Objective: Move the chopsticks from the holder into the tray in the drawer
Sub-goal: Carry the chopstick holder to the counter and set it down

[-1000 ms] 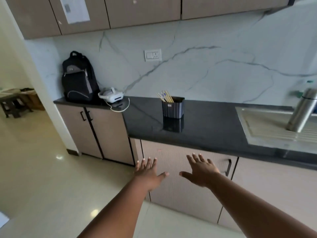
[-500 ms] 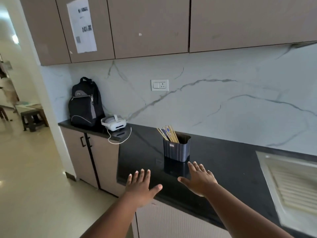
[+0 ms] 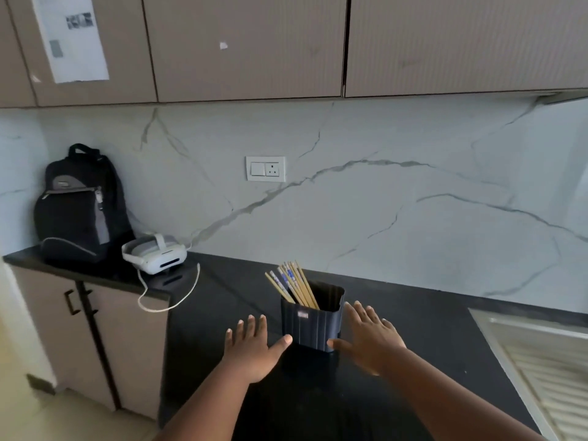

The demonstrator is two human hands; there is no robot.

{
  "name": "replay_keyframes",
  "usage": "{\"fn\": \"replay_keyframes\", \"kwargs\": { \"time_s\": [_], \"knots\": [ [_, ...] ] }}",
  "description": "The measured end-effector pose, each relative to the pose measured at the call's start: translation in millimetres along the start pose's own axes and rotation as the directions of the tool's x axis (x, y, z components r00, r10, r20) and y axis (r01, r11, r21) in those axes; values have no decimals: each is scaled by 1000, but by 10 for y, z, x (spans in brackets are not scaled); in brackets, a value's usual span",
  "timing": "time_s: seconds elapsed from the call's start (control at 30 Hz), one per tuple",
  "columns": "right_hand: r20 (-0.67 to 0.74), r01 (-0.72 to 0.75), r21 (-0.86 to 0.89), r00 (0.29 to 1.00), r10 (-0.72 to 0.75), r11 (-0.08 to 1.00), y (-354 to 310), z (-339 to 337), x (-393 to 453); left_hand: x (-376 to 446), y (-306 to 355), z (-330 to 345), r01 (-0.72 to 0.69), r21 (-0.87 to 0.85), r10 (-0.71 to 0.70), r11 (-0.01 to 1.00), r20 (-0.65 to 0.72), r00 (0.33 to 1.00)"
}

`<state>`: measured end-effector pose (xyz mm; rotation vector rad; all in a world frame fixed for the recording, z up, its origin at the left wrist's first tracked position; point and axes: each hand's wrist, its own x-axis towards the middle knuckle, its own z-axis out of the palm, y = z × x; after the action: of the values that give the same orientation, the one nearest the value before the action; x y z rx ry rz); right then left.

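Black stone counter (image 3: 413, 329) under a marbled white wall, and I'm looking down at the dark ribbed holder (image 3: 313, 316) standing upright on it, my one landmark. All the chopsticks (image 3: 294, 284) that I can see are in it, fanned out and leaning toward its left rim, tips up. My left hand (image 3: 251, 348) hovers just left of the holder, fingers spread and straight, thumb reaching toward its lower wall; whether the thumb touches, I cannot say. My right hand (image 3: 370, 338) sits just right of the holder, likewise flat and splayed, thumb near its base. Neither hand grips anything. So by my reading the job is barely begun: nothing lifted, no drawer or tray in view at all. Left of the holder and farther back rest a white headset (image 3: 156, 254) with its cable and a black backpack (image 3: 79, 208) against the wall. Right of the holder lies a ridged draining board (image 3: 547, 361). Everything remains: grasp, open drawer, lay sticks in tray.
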<state>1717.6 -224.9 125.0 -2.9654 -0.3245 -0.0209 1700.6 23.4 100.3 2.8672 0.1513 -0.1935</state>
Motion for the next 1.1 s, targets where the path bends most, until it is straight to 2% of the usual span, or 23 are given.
{"fn": "replay_keyframes", "kwargs": {
  "time_s": [0.1, 0.23, 0.3, 0.37, 0.43, 0.53, 0.6, 0.63, 0.7, 0.77, 0.8, 0.87, 1.0, 1.1],
  "knots": [
    [-14, -94, 41, 995, 94, 995, -1, -14, 278, 456, -11, -55, -17, -112, 16, 994, -9, 1000],
    [42, -283, 281, 958, 283, 917, -113, 81, 577, 857, 51, -27, -18, -373, 12, 927, -18, 1000],
    [79, -323, 403, 944, 319, 856, -158, 110, 731, 966, 102, 10, -14, -484, 1, 875, -27, 1000],
    [78, -326, 454, 942, 327, 829, -206, 74, 890, 1050, 149, 11, -39, -562, 16, 826, -46, 999],
    [78, -334, 483, 937, 340, 810, -259, 26, 1032, 1141, 174, -29, -93, -597, 55, 797, -81, 995],
    [121, -359, 538, 928, 352, 762, -330, 50, 1147, 1222, 160, -28, -116, -576, 78, 809, -91, 993],
    [164, -388, 542, 919, 359, 745, -338, 161, 1135, 1205, 164, 21, -70, -598, 79, 798, -10, 997],
    [172, -401, 549, 913, 371, 733, -328, 223, 1112, 1179, 186, 45, -25, -664, 75, 747, 46, 996],
    [175, -427, 603, 895, 410, 674, -279, 309, 1080, 1115, 253, 63, 65, -811, 59, 581, 121, 991],
    [243, -476, 670, 866, 438, 569, -207, 353, 1082, 1093, 294, 27, 99, -858, 37, 505, 136, 990],
    [290, -496, 691, 857, 426, 526, -180, 367, 1080, 1089, 294, 28, 117, -866, 27, 487, 149, 988],
    [350, -488, 705, 870, 346, 515, -147, 385, 1036, 1040, 282, 68, 157, -877, 10, 455, 181, 983],
    [313, -381, 745, 925, 217, 547, -92, 382, 981, 851, 322, 154, 219, -887, -92, 406, 199, 976],
    [289, -316, 787, 948, 135, 530, -85, 399, 955, 653, 398, 130, 257, -908, -180, 331, 207, 962]
  ]
}}
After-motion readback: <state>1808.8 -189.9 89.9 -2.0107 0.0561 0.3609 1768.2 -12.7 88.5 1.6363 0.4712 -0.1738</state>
